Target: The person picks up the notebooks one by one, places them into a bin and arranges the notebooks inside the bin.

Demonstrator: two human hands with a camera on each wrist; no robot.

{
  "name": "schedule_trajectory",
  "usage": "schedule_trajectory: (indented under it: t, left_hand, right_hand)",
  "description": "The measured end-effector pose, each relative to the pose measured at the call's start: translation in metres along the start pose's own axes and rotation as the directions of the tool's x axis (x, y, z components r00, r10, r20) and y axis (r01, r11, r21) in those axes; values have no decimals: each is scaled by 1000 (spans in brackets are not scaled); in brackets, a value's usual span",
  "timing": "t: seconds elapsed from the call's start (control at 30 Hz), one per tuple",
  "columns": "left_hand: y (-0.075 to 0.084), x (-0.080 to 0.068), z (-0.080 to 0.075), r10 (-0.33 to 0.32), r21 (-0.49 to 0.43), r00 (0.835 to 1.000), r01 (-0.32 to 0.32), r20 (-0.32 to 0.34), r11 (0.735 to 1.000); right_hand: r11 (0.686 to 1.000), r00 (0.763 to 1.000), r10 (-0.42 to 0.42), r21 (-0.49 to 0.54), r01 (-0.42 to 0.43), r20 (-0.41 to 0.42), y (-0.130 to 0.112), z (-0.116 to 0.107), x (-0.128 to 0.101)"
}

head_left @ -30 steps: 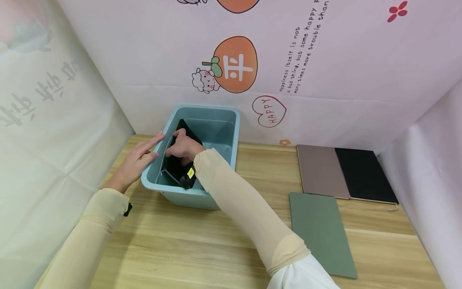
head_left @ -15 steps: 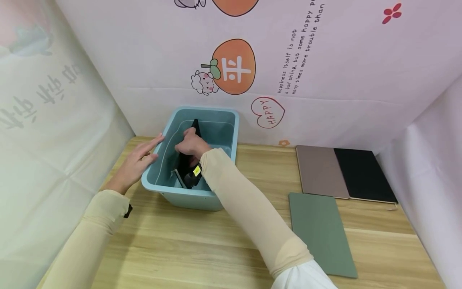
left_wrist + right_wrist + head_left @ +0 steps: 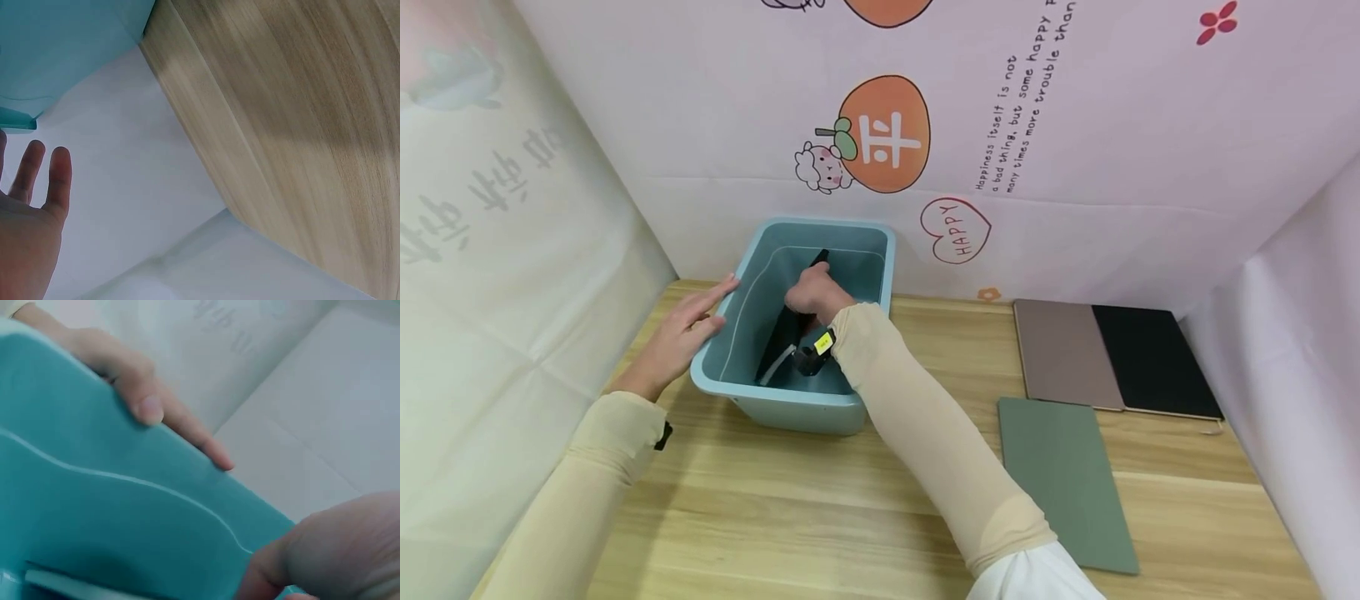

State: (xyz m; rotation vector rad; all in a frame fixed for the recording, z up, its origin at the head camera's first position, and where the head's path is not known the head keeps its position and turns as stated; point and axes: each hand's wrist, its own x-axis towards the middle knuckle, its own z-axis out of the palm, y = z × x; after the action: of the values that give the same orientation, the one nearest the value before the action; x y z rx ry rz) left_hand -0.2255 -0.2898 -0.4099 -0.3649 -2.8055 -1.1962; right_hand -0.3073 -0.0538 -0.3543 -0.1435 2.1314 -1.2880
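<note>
Both arms wear close-fitting beige sleeves reaching to the wrists. A white cuff overlaps the right sleeve at the upper arm. Each wrist carries a small black device; the right one bears a yellow label, text illegible.

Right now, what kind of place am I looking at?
Probably a staged desk booth: a wooden table walled by printed cartoon backdrop sheets, with a blue bin and flat notebooks.

Pale printed backdrop behind a light wooden table
</note>
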Motion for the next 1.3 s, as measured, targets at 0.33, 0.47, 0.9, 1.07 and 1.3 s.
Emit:
schedule_trajectory:
  t: [0.33, 0.47, 0.9, 1.07, 1.3]
  left_hand:
    - [-1, 1, 1, -5, 4, 1000, 5, -5, 1000]
    - [-2, 0, 2, -5, 1, 1000, 5, -4, 1000]
    - [1, 2, 2, -12, -5, 1000, 12, -6, 1000]
    - [2, 1, 2, -24, -8, 1000, 24, -1, 1000]
    - [4, -2, 2, -14, -25, 1000, 14, -3, 1000]
  right_hand:
    - [931, 1000, 8, -364, 1, 23, 0, -3, 4]
    - [916, 1000, 2, -401, -3, -5, 1, -6, -2]
    - [932, 999, -45, -360, 43, 1, -3, -7, -10]
    - [916, 996, -37, -401, 3, -76, -11, -7, -15]
    - [843, 985, -45, -536, -53, -168, -27, -10, -32]
